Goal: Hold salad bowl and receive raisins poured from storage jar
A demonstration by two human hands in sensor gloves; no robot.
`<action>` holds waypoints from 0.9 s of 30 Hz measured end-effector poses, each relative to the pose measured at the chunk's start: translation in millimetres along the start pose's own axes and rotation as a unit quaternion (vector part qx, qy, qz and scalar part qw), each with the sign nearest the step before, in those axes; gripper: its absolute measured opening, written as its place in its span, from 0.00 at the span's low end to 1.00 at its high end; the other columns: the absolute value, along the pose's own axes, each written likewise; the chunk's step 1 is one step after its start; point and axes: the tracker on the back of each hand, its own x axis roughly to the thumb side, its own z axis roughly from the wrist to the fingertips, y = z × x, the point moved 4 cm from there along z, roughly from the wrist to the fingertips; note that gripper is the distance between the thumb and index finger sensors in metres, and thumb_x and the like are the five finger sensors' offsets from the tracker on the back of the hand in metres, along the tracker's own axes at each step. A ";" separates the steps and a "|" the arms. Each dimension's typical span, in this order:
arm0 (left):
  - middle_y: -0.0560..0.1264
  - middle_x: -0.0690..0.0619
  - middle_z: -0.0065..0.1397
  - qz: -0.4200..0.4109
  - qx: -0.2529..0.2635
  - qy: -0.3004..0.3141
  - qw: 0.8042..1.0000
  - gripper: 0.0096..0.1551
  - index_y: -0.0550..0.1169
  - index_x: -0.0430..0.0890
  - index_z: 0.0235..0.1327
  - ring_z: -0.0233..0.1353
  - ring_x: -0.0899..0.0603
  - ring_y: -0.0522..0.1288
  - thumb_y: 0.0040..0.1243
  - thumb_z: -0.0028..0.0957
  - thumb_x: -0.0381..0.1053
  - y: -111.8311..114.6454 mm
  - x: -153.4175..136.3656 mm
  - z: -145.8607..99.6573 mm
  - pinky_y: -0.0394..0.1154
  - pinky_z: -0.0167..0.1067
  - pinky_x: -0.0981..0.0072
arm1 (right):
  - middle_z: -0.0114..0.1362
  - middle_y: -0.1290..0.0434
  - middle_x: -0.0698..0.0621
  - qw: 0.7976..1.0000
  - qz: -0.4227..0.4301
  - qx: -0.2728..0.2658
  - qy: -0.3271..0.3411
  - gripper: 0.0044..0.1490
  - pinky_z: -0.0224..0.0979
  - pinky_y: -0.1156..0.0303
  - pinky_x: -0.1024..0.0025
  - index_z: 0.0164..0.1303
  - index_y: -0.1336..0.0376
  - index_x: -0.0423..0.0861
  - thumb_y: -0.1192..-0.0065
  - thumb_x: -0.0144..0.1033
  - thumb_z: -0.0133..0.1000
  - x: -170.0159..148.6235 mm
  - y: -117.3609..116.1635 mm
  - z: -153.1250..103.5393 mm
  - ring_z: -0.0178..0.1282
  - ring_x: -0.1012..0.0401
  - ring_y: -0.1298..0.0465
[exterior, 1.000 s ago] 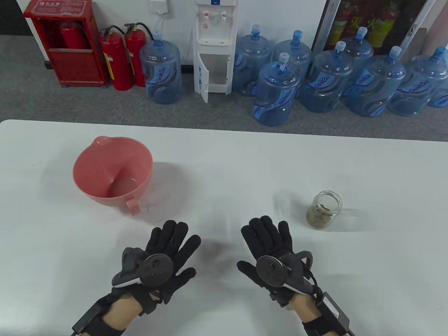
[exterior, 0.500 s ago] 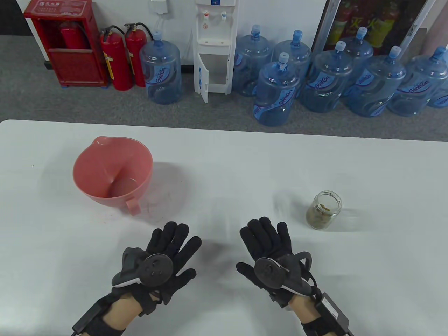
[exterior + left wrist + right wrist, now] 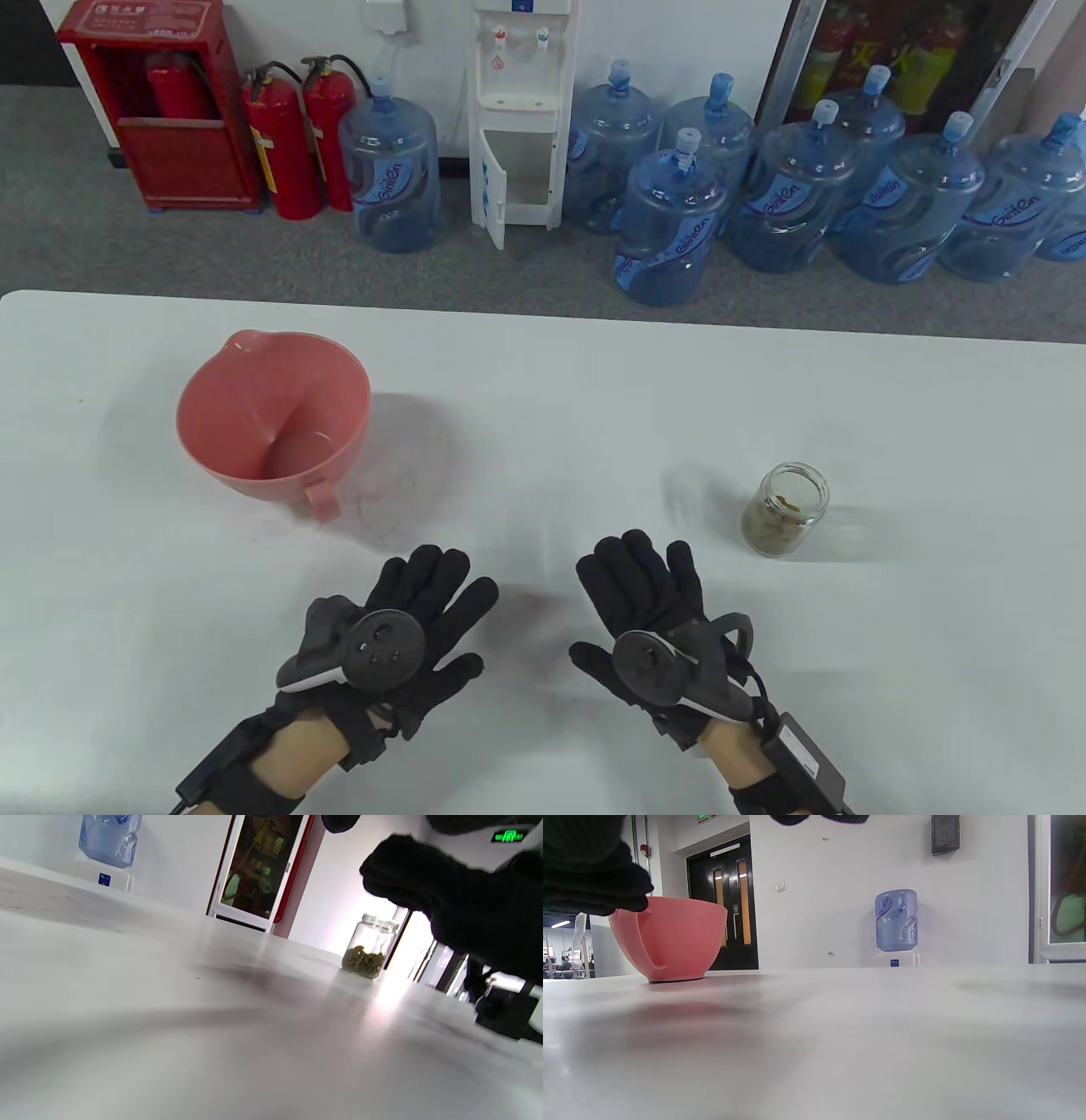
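A pink salad bowl [image 3: 271, 420] with a handle and a pour spout stands upright on the left of the white table [image 3: 543, 407]; it also shows in the right wrist view [image 3: 670, 940]. A small open glass jar [image 3: 786, 508] with raisins at its bottom stands on the right; it also shows in the left wrist view [image 3: 370, 946]. My left hand [image 3: 424, 598] lies flat and open, palm down, below and right of the bowl, holding nothing. My right hand [image 3: 636, 586] lies flat and open, left of the jar, holding nothing.
Beyond the table's far edge stand several blue water bottles [image 3: 670, 229], a white water dispenser [image 3: 517, 110], red fire extinguishers [image 3: 293, 140] and a red cabinet [image 3: 161, 106]. Bare table top lies between bowl and jar.
My left hand has shifted slightly right and toward the near edge. My right hand has shifted slightly left. Bowl and jar have not moved.
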 end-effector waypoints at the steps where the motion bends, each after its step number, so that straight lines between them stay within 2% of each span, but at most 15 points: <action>1: 0.46 0.49 0.83 -0.015 0.004 -0.001 1.000 0.42 0.55 0.65 0.77 0.85 0.32 0.44 0.45 0.47 0.72 -3.5 -0.9 0.3 0.44 0.74 0.38 | 0.84 0.65 0.57 1.000 0.000 0.000 0.000 0.59 0.83 0.65 0.39 0.75 0.67 0.63 0.49 0.74 0.40 0.0 0.1 -0.2 0.88 0.53 0.59; 8: 0.50 0.50 0.83 -0.071 0.057 -0.029 0.995 0.40 0.59 0.66 0.76 0.85 0.31 0.48 0.45 0.47 0.71 -48.8 -21.1 -11.5 0.47 0.74 0.37 | 0.84 0.65 0.57 1.000 -0.001 -0.001 0.001 0.59 0.83 0.65 0.39 0.76 0.67 0.63 0.49 0.73 0.40 -1.2 1.2 -1.4 0.88 0.53 0.59; 11: 0.52 0.49 0.83 -0.119 0.095 -0.060 0.987 0.39 0.60 0.65 0.76 0.85 0.31 0.49 0.46 0.47 0.71 -71.1 -46.2 -26.1 0.47 0.74 0.37 | 0.84 0.64 0.57 1.000 -0.002 -0.003 0.004 0.60 0.83 0.65 0.39 0.76 0.67 0.62 0.49 0.74 0.40 -1.2 1.8 -1.7 0.88 0.53 0.59; 16: 0.56 0.50 0.83 -0.156 0.150 -0.119 0.969 0.38 0.63 0.65 0.75 0.84 0.30 0.52 0.47 0.47 0.70 -94.2 -93.1 -51.8 0.49 0.74 0.36 | 0.85 0.64 0.57 1.000 -0.011 -0.004 0.010 0.60 0.83 0.65 0.39 0.75 0.67 0.63 0.49 0.74 0.40 -0.1 2.9 -2.9 0.88 0.53 0.59; 21: 0.59 0.49 0.82 -0.225 0.184 -0.172 0.941 0.38 0.65 0.62 0.75 0.83 0.29 0.55 0.48 0.47 0.69 -94.5 -134.4 -73.7 0.50 0.74 0.36 | 0.85 0.64 0.56 1.000 -0.009 -0.007 0.011 0.60 0.83 0.65 0.38 0.76 0.67 0.62 0.49 0.74 0.40 -0.3 5.1 -4.5 0.88 0.53 0.59; 27: 0.62 0.48 0.80 -0.283 0.205 -0.203 0.915 0.39 0.68 0.57 0.74 0.82 0.29 0.58 0.48 0.48 0.68 -77.6 -160.4 -83.5 0.51 0.73 0.36 | 0.85 0.64 0.56 1.000 -0.008 -0.012 0.014 0.60 0.83 0.65 0.38 0.75 0.67 0.63 0.49 0.74 0.40 0.2 6.5 -6.6 0.88 0.53 0.59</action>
